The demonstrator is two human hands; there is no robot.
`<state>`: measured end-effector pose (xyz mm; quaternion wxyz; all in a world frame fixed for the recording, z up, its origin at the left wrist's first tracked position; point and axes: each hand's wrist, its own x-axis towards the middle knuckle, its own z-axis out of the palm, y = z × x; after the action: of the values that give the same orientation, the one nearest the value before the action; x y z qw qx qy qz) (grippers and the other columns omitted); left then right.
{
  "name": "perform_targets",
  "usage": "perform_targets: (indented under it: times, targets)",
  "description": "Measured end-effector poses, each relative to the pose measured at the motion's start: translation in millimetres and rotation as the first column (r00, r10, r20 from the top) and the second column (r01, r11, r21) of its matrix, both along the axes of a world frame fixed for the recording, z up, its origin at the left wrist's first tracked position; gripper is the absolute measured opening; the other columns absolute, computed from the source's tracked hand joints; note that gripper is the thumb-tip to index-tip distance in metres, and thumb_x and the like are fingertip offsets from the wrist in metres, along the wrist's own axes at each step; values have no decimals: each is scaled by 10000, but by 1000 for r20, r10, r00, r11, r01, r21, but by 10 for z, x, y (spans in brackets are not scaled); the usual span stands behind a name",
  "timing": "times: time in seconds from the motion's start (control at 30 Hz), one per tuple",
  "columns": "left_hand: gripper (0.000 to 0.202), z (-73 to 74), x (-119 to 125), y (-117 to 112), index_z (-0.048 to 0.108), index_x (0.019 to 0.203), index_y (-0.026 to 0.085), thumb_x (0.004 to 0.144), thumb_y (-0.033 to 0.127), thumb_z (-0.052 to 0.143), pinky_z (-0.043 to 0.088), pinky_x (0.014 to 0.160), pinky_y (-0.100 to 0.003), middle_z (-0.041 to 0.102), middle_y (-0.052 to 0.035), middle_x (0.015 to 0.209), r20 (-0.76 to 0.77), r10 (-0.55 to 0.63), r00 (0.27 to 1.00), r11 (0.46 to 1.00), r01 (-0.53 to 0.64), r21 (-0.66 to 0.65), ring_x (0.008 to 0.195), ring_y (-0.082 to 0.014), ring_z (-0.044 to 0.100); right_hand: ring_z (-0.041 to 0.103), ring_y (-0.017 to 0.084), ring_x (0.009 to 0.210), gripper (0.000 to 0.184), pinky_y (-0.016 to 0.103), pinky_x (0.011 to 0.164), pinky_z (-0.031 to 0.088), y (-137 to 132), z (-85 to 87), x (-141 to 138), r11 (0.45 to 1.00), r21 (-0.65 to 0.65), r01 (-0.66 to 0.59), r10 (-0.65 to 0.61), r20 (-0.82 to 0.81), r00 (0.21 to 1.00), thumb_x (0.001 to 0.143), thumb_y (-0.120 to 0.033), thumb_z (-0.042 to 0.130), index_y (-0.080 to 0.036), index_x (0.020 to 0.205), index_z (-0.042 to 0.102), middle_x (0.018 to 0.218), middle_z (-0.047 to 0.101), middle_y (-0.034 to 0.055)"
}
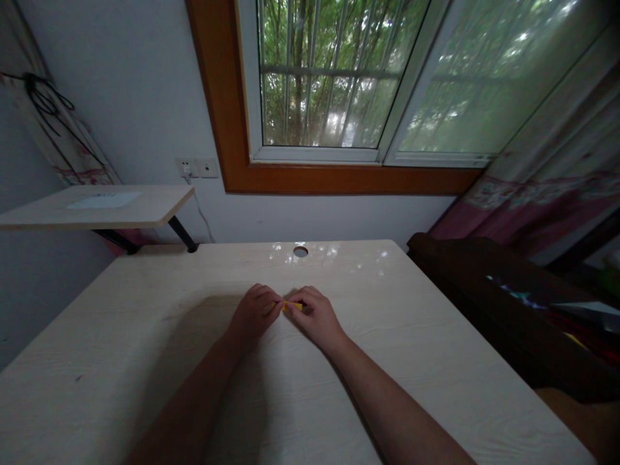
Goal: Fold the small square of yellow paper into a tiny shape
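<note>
While fingers (309, 296) cover it: yellow piece (293, 305) partly hidden | forearms (382, 384) cut off

- Pinching a small yellow piece (294, 306) between left grip (256, 312) and right grip (316, 315), close together over the pale bench (397, 336).
- Showing a round hole (301, 252) near the bench's far edge, beyond both grips.
- Carrying a raised shelf (165, 197) on black legs (183, 234) at left, with a white sheet (106, 200) on top.
- Framing a barred window (314, 154) in wood, with green trees (300, 39) outside.
- Showing a curtain (513, 200) right of the window, wall sockets (208, 168) to its left.
</note>
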<state>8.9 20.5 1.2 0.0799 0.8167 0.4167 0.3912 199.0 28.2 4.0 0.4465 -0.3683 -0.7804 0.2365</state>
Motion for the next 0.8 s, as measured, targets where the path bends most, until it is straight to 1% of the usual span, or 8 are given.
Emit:
perform_targets:
  times: [0.27,0.43,0.6,0.73,0.8]
  targets:
    - [94,10,-5,-10,629,820,199,897,212,576,459,799,-346,659,-29,788,-26,12,1000,1000,-12,11,793,-176,568,577,198,828,103,337,788,439,-19,38,6,998,60,16,-21,94,995,870,-161,605,-224,881,686,830,673,35]
    - [115,4,-12,5,617,791,199,895,195,568,454,808,-354,653,-26,770,-45,24,999,999,-23,34,774,-173,565,574,200,808,90,334,768,443,-6,22,23,995,78,61,-68,94,993,864,-176,607,-222,859,685,804,662,37]
    - [125,-15,-39,19,615,773,201,891,198,571,453,785,-352,652,-24,757,-9,62,998,998,-62,30,753,-172,565,580,196,787,91,320,742,454,48,11,100,987,33,155,-157,50,986,848,-172,610,-207,830,693,780,647,38]
    - [128,-13,-71,17,630,786,204,895,202,562,455,759,-339,643,-23,755,33,94,995,996,-94,-3,756,-172,561,593,180,764,107,296,698,464,89,5,152,966,-46,253,-256,-74,964,862,-196,601,-205,826,702,805,651,40]
    - [131,-8,-76,14,635,783,204,893,205,563,454,741,-331,638,-21,744,46,106,993,994,-106,-20,746,-170,556,598,180,772,117,293,694,465,89,0,146,970,-70,231,-237,-88,968,875,-216,597,-208,841,709,817,656,43]
